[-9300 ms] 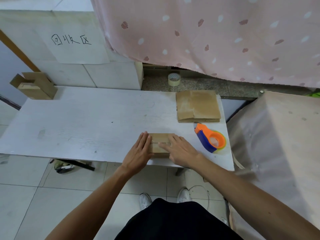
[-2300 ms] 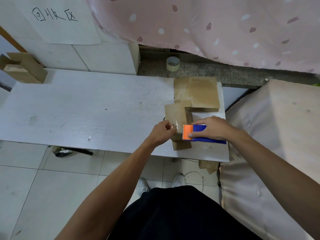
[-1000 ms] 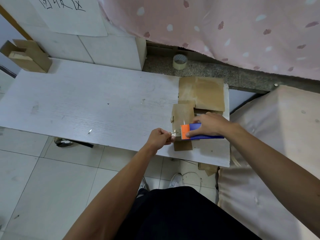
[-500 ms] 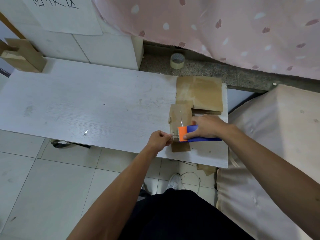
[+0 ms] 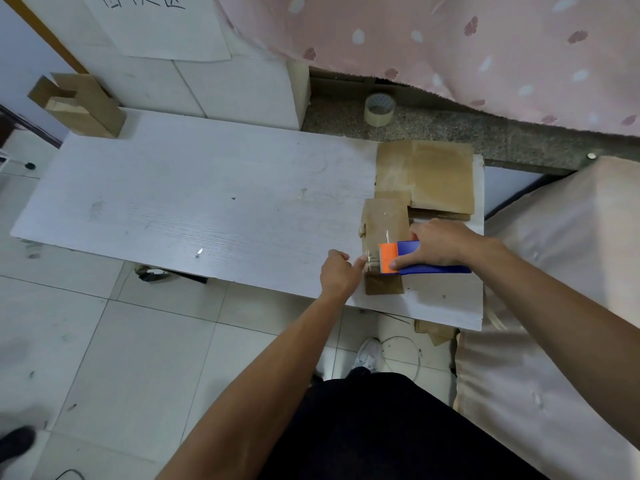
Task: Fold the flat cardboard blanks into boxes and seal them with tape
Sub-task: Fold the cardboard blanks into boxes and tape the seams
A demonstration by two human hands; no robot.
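Orange-and-blue tape dispenser (image 5: 408, 259), brown cardboard box (image 5: 384, 226), white table (image 5: 207, 209), pink leaf-spotted curtain (image 5: 450, 46)

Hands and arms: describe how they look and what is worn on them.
The left arm and right arm are bare to the frame's edge; no sleeve shows. The left hand and right hand wear no gloves, and no watch, band or ring is visible.

two boxes (image 5: 384, 223) (image 5: 83, 105) — one dispenser (image 5: 407, 251) (one roll (image 5: 379, 109))
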